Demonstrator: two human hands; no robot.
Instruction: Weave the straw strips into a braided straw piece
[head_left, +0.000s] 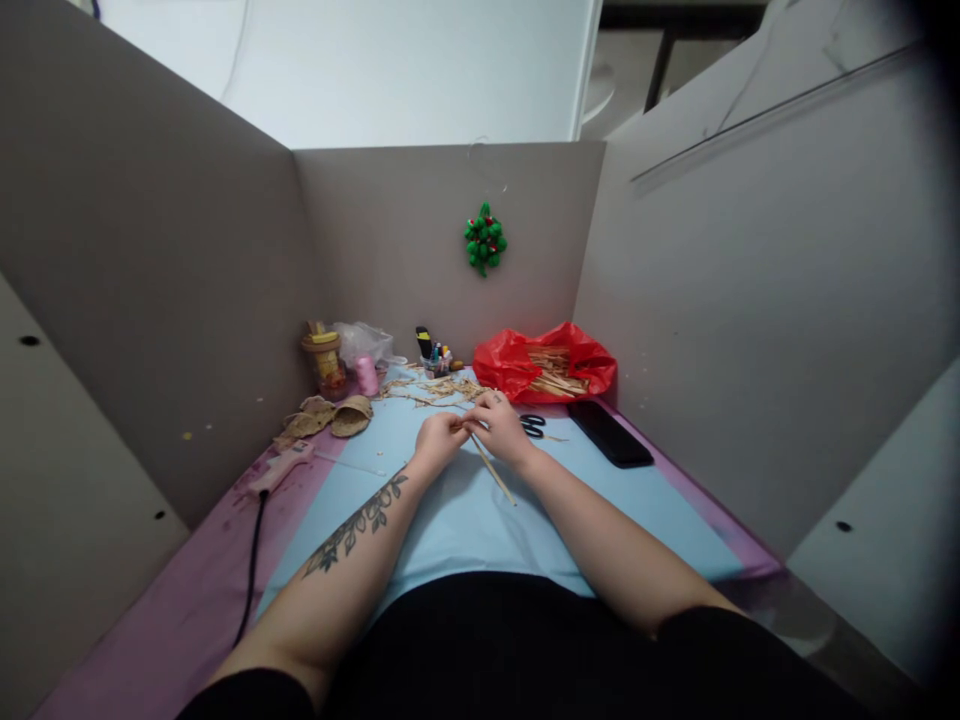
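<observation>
My left hand and my right hand meet over the middle of the light blue cloth, fingers pinched together. Between them they hold a thin tan strip of dried straw, its loose end slanting down toward me to the right. What the fingertips grip at the upper end is too small to make out. Just beyond the hands lies a loose scatter of straw pieces. Black-handled scissors rest to the right of my right hand, partly behind it.
A red plastic bag full of straw strips stands at the back, near a pen cup. Rightward lies a flat black case. On the left are a corded pink glue gun, brown woven-looking pieces, a pink thread spool and a jar.
</observation>
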